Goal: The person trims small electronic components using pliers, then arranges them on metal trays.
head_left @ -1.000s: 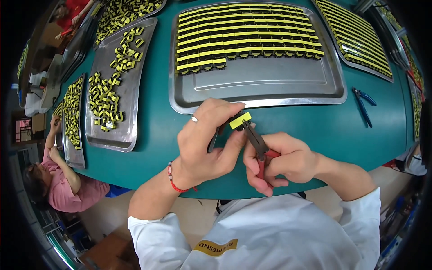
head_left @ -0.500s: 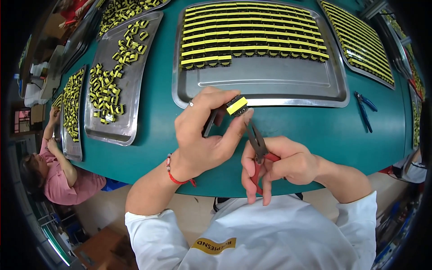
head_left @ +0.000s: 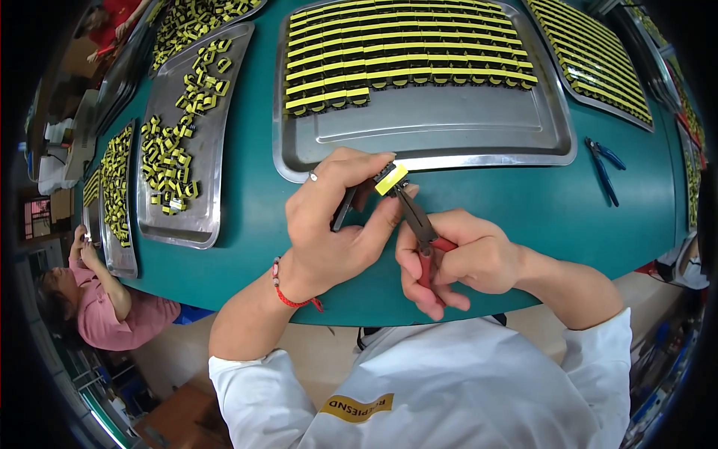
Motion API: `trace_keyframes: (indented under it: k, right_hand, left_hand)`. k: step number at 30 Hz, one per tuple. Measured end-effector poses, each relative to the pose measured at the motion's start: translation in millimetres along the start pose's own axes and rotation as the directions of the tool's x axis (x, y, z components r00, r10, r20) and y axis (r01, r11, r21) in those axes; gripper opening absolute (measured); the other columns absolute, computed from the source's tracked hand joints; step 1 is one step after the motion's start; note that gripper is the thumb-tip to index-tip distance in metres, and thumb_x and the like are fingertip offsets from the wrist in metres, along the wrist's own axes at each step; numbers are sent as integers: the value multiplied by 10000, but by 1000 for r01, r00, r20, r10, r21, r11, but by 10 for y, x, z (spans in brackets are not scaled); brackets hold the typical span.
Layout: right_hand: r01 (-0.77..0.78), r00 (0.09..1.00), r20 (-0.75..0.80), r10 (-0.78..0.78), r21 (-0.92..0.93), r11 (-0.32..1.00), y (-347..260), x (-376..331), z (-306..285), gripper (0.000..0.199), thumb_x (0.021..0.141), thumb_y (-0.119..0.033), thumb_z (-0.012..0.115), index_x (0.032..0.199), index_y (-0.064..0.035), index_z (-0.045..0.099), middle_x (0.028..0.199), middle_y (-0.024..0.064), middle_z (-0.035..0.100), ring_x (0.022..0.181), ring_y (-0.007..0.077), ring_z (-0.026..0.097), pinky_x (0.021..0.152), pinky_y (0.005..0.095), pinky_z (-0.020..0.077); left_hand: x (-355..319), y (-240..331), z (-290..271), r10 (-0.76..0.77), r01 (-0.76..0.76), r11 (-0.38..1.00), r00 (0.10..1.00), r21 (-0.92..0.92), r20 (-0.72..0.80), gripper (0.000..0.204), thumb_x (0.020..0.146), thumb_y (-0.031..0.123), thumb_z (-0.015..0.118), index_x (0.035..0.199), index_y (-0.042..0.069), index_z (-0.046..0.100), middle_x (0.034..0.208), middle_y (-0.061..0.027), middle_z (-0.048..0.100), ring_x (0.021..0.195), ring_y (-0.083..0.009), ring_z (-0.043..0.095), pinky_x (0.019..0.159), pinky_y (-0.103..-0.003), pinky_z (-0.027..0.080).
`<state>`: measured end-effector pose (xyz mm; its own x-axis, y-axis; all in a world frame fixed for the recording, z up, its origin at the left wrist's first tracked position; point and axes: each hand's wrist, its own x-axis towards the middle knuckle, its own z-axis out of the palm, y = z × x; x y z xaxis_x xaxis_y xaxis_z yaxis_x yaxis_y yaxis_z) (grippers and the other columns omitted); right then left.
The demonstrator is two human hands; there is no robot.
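Observation:
My left hand (head_left: 323, 217) pinches a small black component wrapped in yellow tape (head_left: 391, 179), which looks like a little transformer, between thumb and fingertips. A dark, narrow tool (head_left: 342, 211) is tucked in the same hand; its kind is hard to make out. In my right hand (head_left: 479, 258) are long-nose pliers (head_left: 417, 218) with red handles. Their tips reach the component's lower right edge, where dark pins show; whether the jaws grip a pin is too small to tell. Both hands are over the green table, just below the large metal tray (head_left: 426, 161).
Rows of similar components (head_left: 411, 45) line the large tray. A second tray (head_left: 198, 236) at the left carries loose ones; another full tray (head_left: 609, 112) stands at the far right. Blue-handled cutters (head_left: 604, 170) lie on the green table (head_left: 523, 198). A co-worker in pink (head_left: 112, 314) sits at the left.
The pliers have moved up and left, bringing their tips to the component's edge. The component has tilted slightly in my left hand. The whole view has shifted a little.

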<state>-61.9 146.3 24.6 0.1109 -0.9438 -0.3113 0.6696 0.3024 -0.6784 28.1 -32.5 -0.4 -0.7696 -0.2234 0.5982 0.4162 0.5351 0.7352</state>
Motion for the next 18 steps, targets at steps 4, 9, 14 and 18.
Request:
trace_keyframes:
  k: [4, 9, 14, 18]
  right_hand:
    - [9, 1000, 13, -10, 44, 999, -3, -17, -10, 280, 661, 74, 410, 932, 34, 470, 786, 205, 610, 649, 290, 650, 442, 309, 489]
    - [48, 998, 34, -52, 97, 994, 26, 26, 34, 260, 720, 78, 413, 966, 32, 484, 798, 178, 613, 629, 260, 630, 460, 298, 487]
    - [454, 848, -42, -528, -456, 766, 165, 20, 5, 181, 812, 30, 527, 992, 20, 505, 842, 123, 605, 622, 156, 584, 479, 250, 453]
    - [247, 486, -101, -868, -937, 247, 161, 147, -94, 443, 697, -72, 837, 1039, -13, 561, 785, 54, 578, 571, 120, 530, 508, 248, 458]
  left_hand:
    - [-2, -5, -42, 8, -7, 1000, 997, -7, 79, 350, 759, -127, 676, 1095, -74, 595, 936, -151, 658, 723, -124, 606, 555, -209, 462]
    - [-26, 16, -54, -42, 40, 999, 997, 19, 66, 296, 797, -106, 655, 1085, -79, 595, 926, -131, 650, 722, -117, 612, 569, -209, 461]
    - [14, 102, 14, -224, 221, 964, 975, -145, -5, 256, 801, 21, 747, 1023, -24, 628, 809, -39, 622, 602, -51, 473, 510, -201, 362]
    - [-17, 201, 71, -385, 390, 864, 919, -319, 81, 192, 866, 80, 729, 992, -20, 624, 795, 6, 598, 613, -16, 431, 523, -187, 340]
